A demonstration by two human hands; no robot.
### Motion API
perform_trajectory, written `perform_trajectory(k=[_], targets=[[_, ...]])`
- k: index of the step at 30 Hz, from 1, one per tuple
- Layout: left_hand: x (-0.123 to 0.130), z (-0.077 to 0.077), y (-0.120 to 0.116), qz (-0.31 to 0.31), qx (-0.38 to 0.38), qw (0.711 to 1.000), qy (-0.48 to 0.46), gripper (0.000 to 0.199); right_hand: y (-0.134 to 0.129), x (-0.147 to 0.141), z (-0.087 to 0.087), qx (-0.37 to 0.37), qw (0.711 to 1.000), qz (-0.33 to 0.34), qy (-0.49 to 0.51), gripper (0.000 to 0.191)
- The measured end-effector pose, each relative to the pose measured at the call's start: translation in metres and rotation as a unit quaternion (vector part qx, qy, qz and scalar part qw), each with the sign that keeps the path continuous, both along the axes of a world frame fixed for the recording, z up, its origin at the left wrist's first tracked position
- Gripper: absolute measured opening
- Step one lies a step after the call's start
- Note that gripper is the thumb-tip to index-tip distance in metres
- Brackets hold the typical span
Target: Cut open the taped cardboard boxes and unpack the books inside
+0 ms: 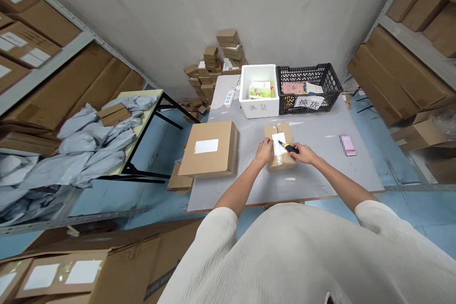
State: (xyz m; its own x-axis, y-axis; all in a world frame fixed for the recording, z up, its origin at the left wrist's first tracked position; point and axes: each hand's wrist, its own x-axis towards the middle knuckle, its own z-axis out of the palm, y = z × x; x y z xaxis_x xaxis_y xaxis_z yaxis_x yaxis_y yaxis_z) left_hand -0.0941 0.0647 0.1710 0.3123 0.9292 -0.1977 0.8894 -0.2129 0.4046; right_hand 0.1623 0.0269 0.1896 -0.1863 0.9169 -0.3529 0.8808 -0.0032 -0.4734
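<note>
A small taped cardboard box [282,163] with a white label [278,148] on top lies on the grey table in front of me. My left hand [264,150] rests against its left side, fingers bent onto the edge. In my right hand [304,153] is a black and yellow utility knife [291,148], its tip over the label. Whether the blade touches the label I cannot tell. Left of my left hand sits a larger cardboard box [210,168], closed, with a white label.
A white foam box [261,108] and a black crate [324,104], both holding packets, stand at the table's back. A pink item [347,145] lies at the right, a power strip [229,99] back left. Grey parcels [89,140] cover the side table.
</note>
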Motion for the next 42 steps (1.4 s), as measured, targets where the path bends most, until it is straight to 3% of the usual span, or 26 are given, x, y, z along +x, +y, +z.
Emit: perform_trajectory(k=[3, 6, 9, 13, 16, 19, 22, 29, 36, 39, 42], targets=[[0.005, 0.0, -0.003, 0.018, 0.018, 1.0, 0.004, 0.05, 0.001, -0.003, -0.007, 0.014, 1.0, 0.02, 0.019, 0.044], [0.019, 0.001, -0.013, 0.043, 0.029, 0.998, 0.025, 0.053, 0.02, 0.003, -0.014, 0.095, 0.995, 0.02, 0.012, 0.044], [0.043, 0.001, -0.027, 0.037, -0.01, 0.999, 0.032, 0.077, 0.053, 0.008, -0.018, 0.14, 0.99, 0.028, -0.013, 0.046], [0.077, -0.001, -0.045, 0.029, -0.086, 0.994, 0.058, 0.12, 0.096, 0.0, -0.019, 0.121, 0.989, 0.08, -0.027, 0.04], [0.087, -0.003, -0.05, 0.01, -0.097, 0.992, 0.081, 0.13, 0.116, -0.01, -0.02, 0.104, 0.988, 0.103, -0.042, 0.034], [0.079, -0.004, -0.046, -0.012, -0.106, 0.989, 0.104, 0.135, 0.123, -0.013, -0.022, 0.09, 0.989, 0.103, -0.054, 0.034], [0.06, -0.006, -0.036, -0.033, -0.114, 0.986, 0.12, 0.138, 0.12, -0.009, -0.024, 0.085, 0.991, 0.091, -0.053, 0.035], [0.027, -0.005, -0.011, -0.06, -0.031, 0.993, 0.093, 0.113, 0.083, 0.002, -0.023, 0.079, 0.996, 0.025, -0.034, 0.037], [0.027, 0.0, -0.004, -0.115, 0.002, 0.992, 0.058, 0.102, 0.031, 0.004, -0.03, -0.005, 0.99, -0.067, 0.122, 0.03], [0.032, 0.001, -0.006, -0.13, 0.01, 0.99, 0.05, 0.093, 0.025, 0.015, -0.03, -0.053, 0.972, -0.093, 0.208, 0.025], [0.035, 0.002, -0.006, -0.12, 0.006, 0.991, 0.059, 0.083, 0.029, 0.036, -0.024, -0.068, 0.973, -0.098, 0.198, 0.022]])
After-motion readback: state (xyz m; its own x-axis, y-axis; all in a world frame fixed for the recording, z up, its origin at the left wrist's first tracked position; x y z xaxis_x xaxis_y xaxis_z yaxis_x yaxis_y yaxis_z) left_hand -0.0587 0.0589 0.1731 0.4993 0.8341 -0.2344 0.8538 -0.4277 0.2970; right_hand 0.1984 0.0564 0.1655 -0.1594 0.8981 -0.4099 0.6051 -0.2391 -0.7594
